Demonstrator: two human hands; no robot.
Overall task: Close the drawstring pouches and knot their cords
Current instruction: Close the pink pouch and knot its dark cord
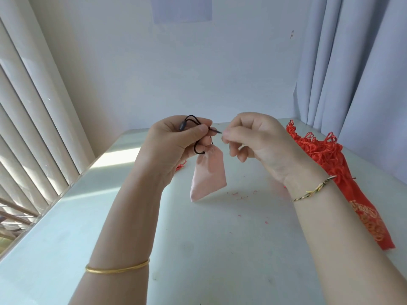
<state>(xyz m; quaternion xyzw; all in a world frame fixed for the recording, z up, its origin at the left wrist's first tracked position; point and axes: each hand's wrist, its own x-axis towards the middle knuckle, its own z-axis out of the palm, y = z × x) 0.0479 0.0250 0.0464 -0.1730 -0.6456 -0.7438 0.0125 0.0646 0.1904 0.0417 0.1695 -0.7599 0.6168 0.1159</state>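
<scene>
Above the bench (220, 249), between the two hands, a pink pouch (209, 172) hangs by its black cord (215, 130). Its gathered neck sits just under the left hand (176, 142), and its long axis runs down and slightly left toward the bench; whether its lower corner touches the surface I cannot tell. The left hand is clenched round the cord's loops, thumb pressing them against the fingers. The right hand (255, 142) pinches the cord's free end between thumb and forefinger, its other fingers curled.

The short stretch of cord between the hands lies nearly level, from left thumb to right fingertips. The neck looks drawn shut, so the knot seems to be the step in hand. Tying it likely calls for the right hand to carry the end across and through a loop held by the left, which is nearer the pouch.

Red pouches (319, 155) lie heaped at the bench's right side, well apart.
</scene>
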